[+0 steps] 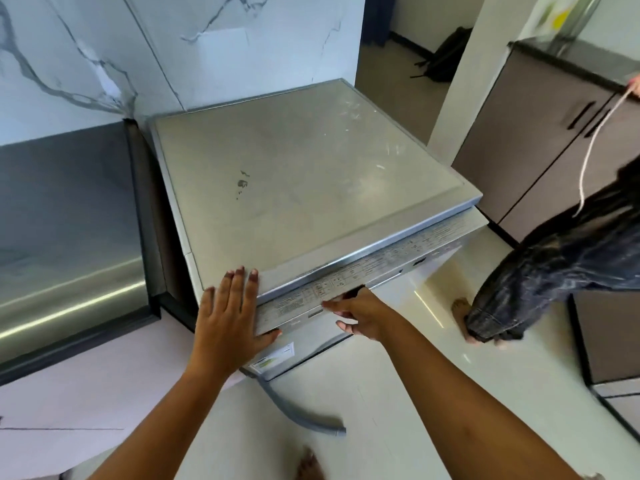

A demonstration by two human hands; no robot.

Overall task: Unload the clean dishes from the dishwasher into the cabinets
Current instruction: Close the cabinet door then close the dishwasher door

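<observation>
Dishwasher (311, 161) stands on the pale floor (415, 393), between a steel counter (69, 220) at left and brown cabinets (554, 133) at right. Left hand (225, 317) lies flat, fingers straight, on the front corner of its top. Right hand (363, 315) hooks its fingers into the door handle (358, 289) recess under the control strip. A grey hose (304, 415) lies on the floor in front.

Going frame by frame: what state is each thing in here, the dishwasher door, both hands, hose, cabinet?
dishwasher door: up, shut or barely cracked; cannot tell which.
left hand: flat, fingers straight, pressing the dishwasher's top front corner.
right hand: fingers curled into the door's handle recess.
hose: lying loose on the floor, end free.
cabinet: doors shut.
</observation>
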